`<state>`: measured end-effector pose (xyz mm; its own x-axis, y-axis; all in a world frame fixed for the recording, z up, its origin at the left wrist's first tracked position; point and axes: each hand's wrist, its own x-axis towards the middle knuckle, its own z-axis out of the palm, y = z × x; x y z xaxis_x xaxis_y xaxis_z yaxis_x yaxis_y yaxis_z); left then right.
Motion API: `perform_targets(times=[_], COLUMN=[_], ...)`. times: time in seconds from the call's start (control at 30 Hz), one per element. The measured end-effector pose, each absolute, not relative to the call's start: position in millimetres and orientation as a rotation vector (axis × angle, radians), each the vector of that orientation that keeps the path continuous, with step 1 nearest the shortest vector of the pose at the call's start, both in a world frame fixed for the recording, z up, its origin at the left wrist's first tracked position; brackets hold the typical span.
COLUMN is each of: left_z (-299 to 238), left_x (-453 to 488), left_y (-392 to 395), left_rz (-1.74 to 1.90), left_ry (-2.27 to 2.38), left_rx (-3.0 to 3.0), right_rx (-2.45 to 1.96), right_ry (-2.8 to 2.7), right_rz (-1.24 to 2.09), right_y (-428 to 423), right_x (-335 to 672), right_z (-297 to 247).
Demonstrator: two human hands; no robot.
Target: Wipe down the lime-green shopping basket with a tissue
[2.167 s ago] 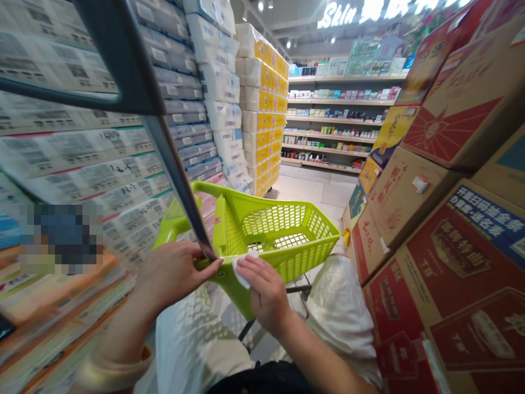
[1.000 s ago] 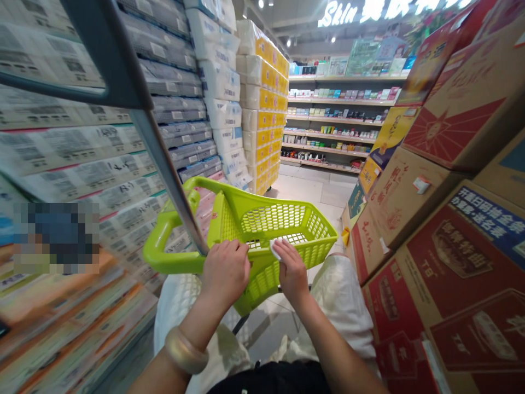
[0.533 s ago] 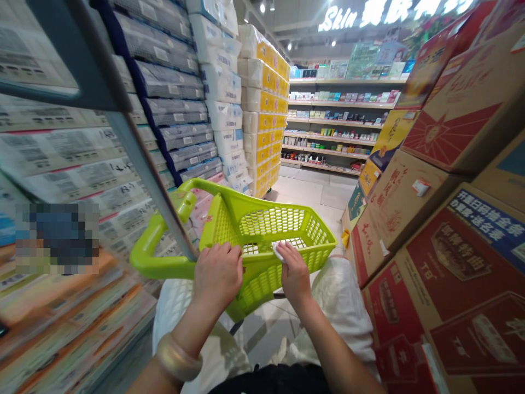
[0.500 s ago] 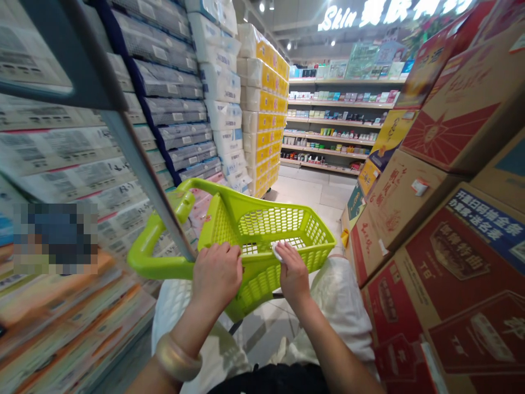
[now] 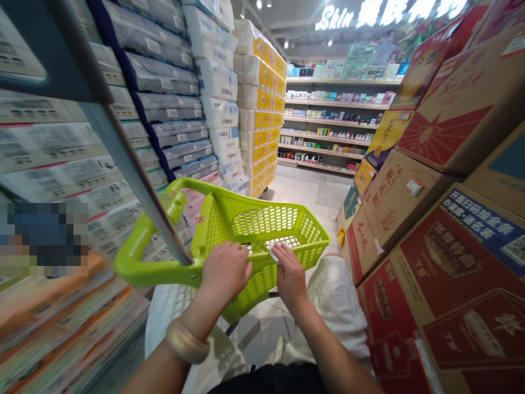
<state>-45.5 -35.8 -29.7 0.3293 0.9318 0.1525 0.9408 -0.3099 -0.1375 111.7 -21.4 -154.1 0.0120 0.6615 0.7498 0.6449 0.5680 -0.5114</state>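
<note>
My left hand [image 5: 225, 271] clamps the near rim of the green basket [image 5: 283, 219]; my right hand [image 5: 290, 276], having slid rightward from the handle corner, presses a white pad [image 5: 272, 252] on that rim, wiping advancing

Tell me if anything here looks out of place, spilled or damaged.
Nothing looks spilled or broken. The green basket is empty, its near rim gripped by the left hand while the right hand presses a small white pad on it. The only oddity is a dark bar slanting across in front of the handle.
</note>
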Motion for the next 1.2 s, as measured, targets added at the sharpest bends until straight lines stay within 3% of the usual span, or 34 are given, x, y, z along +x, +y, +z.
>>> perform_targets(times=[0.17, 0.4, 0.6, 0.8, 1.0, 1.2], left_z=[-36.6, -42.4, -42.8, -44.0, -44.0, -41.6], left_x=[-47.4, -50.9, -52.2, -59.3, -61.1, -61.0], left_y=[-33.5, -37.2, -42.6, -46.5, -51.1, -55.6], left_rz=[-0.129, -0.195, -0.194, -0.188, -0.187, -0.169], left_ry=[-1.729, -1.744, -1.758, -1.786, -1.787, -1.796], left_rx=[-2.361, -2.278, -2.246, -2.239, -2.239, -2.256], right_rx=[-0.934, -1.128, -0.931, -1.125, -0.922, -1.122], right_ry=[-1.831, -1.663, -1.849, -1.691, -1.877, -1.702], right_rz=[0.079, -0.007, 0.074, 0.004, 0.086, 0.025], right_y=[-25.0, -18.6, -30.8, -24.4, -34.6, -25.5], right_x=[94.3, 115.5, 96.8, 111.6, 90.8, 112.7], right_z=[-145.4, -156.3, -147.9, -155.8, -148.1, -155.3])
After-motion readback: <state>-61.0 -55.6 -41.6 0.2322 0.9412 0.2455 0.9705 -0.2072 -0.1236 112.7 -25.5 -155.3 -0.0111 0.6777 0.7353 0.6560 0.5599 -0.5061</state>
